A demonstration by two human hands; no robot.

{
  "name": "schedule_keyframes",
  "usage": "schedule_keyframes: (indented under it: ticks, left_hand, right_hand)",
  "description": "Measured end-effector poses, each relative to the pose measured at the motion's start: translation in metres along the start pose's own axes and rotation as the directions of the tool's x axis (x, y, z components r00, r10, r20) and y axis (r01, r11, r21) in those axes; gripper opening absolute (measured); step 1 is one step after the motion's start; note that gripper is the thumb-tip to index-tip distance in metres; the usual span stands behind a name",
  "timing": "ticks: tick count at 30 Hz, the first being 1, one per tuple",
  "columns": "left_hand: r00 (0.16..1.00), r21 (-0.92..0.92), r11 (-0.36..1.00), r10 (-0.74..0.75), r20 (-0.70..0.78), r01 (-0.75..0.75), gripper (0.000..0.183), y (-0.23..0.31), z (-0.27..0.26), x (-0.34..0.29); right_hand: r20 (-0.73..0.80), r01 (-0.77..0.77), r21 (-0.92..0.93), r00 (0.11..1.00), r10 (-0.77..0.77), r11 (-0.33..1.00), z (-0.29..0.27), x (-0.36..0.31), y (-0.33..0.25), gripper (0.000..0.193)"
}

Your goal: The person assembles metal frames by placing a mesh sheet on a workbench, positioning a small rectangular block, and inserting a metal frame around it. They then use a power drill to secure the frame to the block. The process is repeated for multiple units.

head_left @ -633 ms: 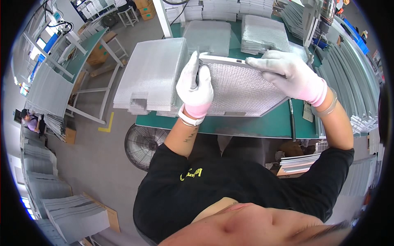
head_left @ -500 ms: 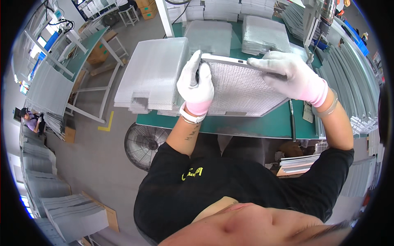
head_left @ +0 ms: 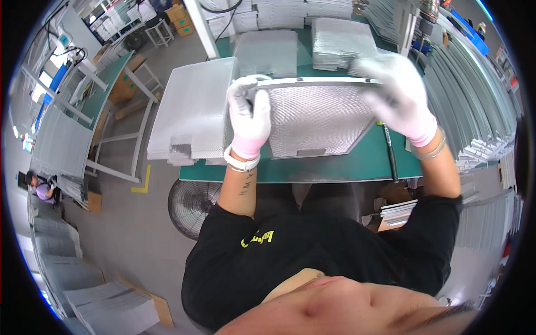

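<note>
A rectangular metal mesh filter panel (head_left: 318, 120) with a slim pale frame is propped up over the green tabletop (head_left: 279, 172), its long frame edge at the far side. My left hand (head_left: 249, 114), in a white glove, is closed around the panel's far left corner, thumb on the near side. At the opposite far corner is my right hand (head_left: 399, 97), gloved too and smeared by motion; whether its fingers touch the frame cannot be made out. Left of the panel lies a stack of mesh sheets (head_left: 195, 100).
More mesh sheet stacks (head_left: 343, 44) stand at the back of the table. A long black-handled tool (head_left: 392, 156) lies right of the panel. Long metal strips (head_left: 474, 111) are piled at the right. A floor fan (head_left: 192, 206) stands below the left table edge. A co-worker (head_left: 44, 187) is far left.
The panel has tilted so its mesh faces me more squarely. My right hand has shifted from gripping the far edge to a blurred position by the right corner. The view has moved slightly rightward.
</note>
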State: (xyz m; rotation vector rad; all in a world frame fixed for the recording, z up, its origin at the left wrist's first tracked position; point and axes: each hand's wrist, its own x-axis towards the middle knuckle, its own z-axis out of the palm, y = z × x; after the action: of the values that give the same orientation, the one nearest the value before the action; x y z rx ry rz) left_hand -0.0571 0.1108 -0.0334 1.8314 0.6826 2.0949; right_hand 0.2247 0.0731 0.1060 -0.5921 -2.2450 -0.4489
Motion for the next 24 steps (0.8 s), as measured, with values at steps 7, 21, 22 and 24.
schedule_keyframes:
  ticks: [7,21,22,24]
  left_hand:
    - [0.994,0.022,0.994,0.106,0.021,-0.107,0.033,0.018,0.023,0.034]
    - [0.453,0.131,0.734,0.259,0.853,-0.666,0.025,0.016,0.185,0.01]
    - [0.476,0.147,0.729,0.267,0.838,-0.668,0.027,0.018,0.181,0.007]
    - [0.524,0.184,0.721,0.28,0.804,-0.668,0.029,0.024,0.177,0.001]
  right_hand:
    - [0.124,-0.697,-0.588,0.423,0.898,0.41,0.057,-0.27,0.017,0.051]
    - [0.235,-0.952,0.253,0.231,0.944,0.17,-0.049,-0.276,-0.02,0.064]
    - [0.252,-0.926,0.356,0.224,0.941,0.125,-0.073,-0.255,-0.032,0.065]
    - [0.224,-0.888,0.423,0.297,0.928,0.182,-0.112,-0.221,-0.046,0.064]
